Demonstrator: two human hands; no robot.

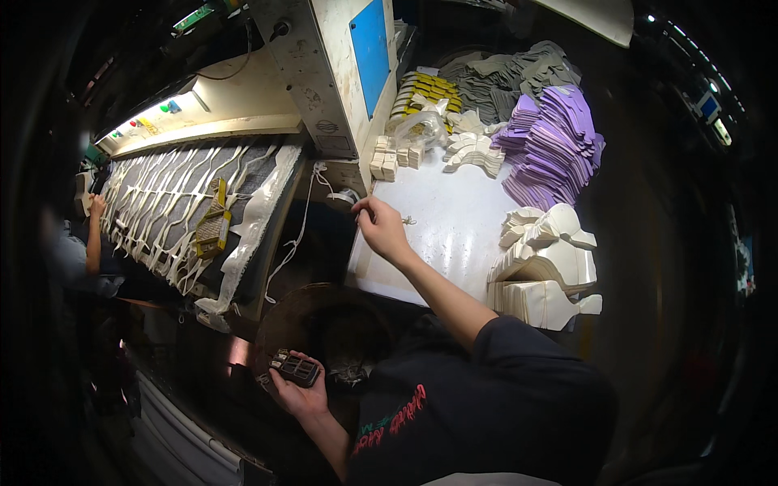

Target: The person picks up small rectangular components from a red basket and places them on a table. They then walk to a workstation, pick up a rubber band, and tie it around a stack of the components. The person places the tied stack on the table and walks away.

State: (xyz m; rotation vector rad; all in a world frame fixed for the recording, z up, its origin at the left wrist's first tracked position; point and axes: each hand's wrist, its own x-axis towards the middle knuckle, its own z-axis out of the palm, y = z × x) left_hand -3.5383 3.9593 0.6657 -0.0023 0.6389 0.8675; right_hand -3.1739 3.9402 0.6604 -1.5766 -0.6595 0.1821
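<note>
My left hand (304, 400) is held low, palm up, its fingers wrapped round a small dark block with rectangular compartments (298, 369). Pale bits show at one end of that block. My right hand (382, 231) is over the left edge of the white tabletop (438, 219), thumb and fingers drawn together. Whatever may be between those fingertips is too small to make out. A few tiny pale scraps (409, 220) lie on the tabletop just right of this hand. Small stacks of cream blocks (394, 156) stand beyond it.
Purple cut pieces (555, 146), grey pieces (519, 77) and cream pieces (543, 271) are piled around the tabletop. To the left, a machine bed (174, 194) bears white scrap webbing and a yellow-edged cutting die (213, 223). Another person's hand (97, 206) is at its far-left side.
</note>
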